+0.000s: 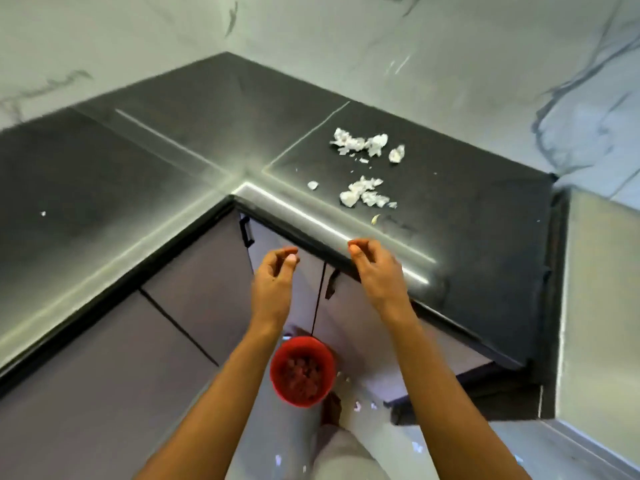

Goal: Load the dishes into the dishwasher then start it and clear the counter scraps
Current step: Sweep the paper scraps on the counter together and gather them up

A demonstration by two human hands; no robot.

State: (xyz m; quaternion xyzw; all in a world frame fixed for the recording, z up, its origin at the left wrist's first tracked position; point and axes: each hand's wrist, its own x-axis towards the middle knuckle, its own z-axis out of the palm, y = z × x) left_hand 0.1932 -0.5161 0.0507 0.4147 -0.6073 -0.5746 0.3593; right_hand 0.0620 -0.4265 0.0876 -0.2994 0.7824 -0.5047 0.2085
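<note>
Torn white scraps lie on the black counter (485,216) in two piles, an upper pile (360,145) and a lower pile (365,194). A small white bit (312,185) and a yellowish piece (375,219) lie near them. My left hand (275,275) hovers in front of the counter's inner corner, fingers loosely curled, nothing visible in it. My right hand (375,268) is at the counter's front edge, just short of the scraps, fingers also loosely curled and empty. On the floor below both hands stands a red bin (302,372) with dark scraps inside.
The counter is L-shaped and runs left and right from the corner, with marble walls behind. Grey cabinet doors with black handles (246,232) are under it. A steel-sided unit (602,306) stands at the right end. White bits (356,405) lie on the floor beside the bin.
</note>
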